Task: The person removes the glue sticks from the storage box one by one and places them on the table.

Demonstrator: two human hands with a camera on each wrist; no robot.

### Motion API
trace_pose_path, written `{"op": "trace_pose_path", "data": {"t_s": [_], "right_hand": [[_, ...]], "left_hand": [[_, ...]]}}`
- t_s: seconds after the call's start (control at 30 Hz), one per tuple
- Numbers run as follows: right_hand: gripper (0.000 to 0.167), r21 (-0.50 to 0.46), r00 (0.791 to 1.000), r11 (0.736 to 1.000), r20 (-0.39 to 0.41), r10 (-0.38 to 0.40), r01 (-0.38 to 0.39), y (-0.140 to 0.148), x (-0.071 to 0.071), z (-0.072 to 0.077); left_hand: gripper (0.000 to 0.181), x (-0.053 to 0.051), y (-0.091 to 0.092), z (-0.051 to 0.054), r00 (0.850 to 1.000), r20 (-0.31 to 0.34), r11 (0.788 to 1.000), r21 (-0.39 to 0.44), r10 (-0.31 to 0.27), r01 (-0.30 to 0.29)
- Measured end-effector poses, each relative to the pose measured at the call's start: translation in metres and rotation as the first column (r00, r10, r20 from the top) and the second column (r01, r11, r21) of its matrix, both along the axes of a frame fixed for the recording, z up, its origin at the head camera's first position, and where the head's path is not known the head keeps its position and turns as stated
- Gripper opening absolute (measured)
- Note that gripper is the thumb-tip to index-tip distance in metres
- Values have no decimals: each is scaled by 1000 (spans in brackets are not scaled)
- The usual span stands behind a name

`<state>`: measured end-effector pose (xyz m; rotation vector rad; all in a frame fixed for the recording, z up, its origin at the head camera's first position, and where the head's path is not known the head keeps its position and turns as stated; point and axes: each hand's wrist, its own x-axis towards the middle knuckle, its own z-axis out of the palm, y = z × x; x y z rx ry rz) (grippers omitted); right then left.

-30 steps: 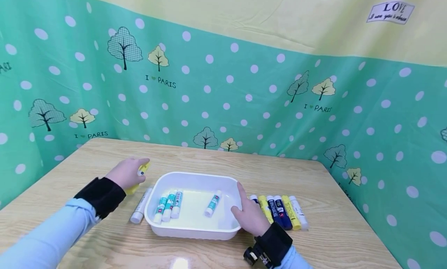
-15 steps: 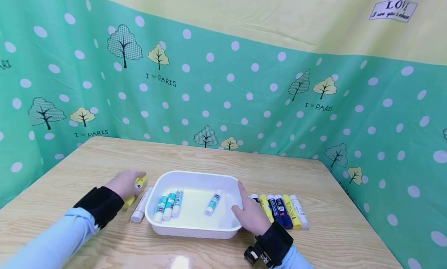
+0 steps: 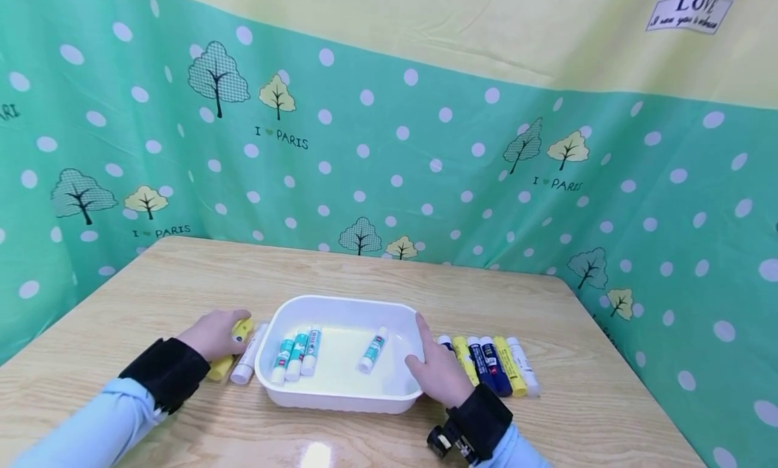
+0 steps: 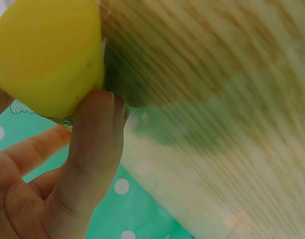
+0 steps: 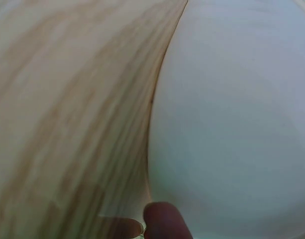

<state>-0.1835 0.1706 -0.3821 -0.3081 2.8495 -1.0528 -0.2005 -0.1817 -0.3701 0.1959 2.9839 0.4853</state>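
Note:
My left hand [image 3: 209,334] holds a yellow glue stick [image 3: 242,329] low at the table, just left of a white glue stick [image 3: 250,353]. The left wrist view shows the yellow glue stick's end [image 4: 48,55] large, with the thumb against it. My right hand [image 3: 446,377] grips the right rim of a white plastic tray [image 3: 340,403], its thumb inside and index finger along the edge. Inside the tray, three teal-and-white glue sticks [image 3: 297,356] lie side by side at the left. Another teal-and-white glue stick [image 3: 373,350] lies apart towards the right.
Right of the tray, a row of several glue sticks lies on the wooden table [image 3: 583,414]: dark blue glue sticks [image 3: 496,367], yellow glue sticks [image 3: 510,368] and a white glue stick [image 3: 525,368]. A green dotted curtain [image 3: 389,150] hangs behind the table.
My left hand has come down and nearer with the yellow glue stick, bringing it beside the white glue stick. My right hand and the tray have stayed in place.

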Motion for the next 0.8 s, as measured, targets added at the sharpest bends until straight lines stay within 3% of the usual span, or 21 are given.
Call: {"op": "trace_pose_path", "data": {"t_s": [0.8], "right_hand": [[69,-5,1000,1000,-4,7,-7,1,1,0]], "left_hand": [[53,0,-3,-2,999,14,999,21,29,-29]]}}
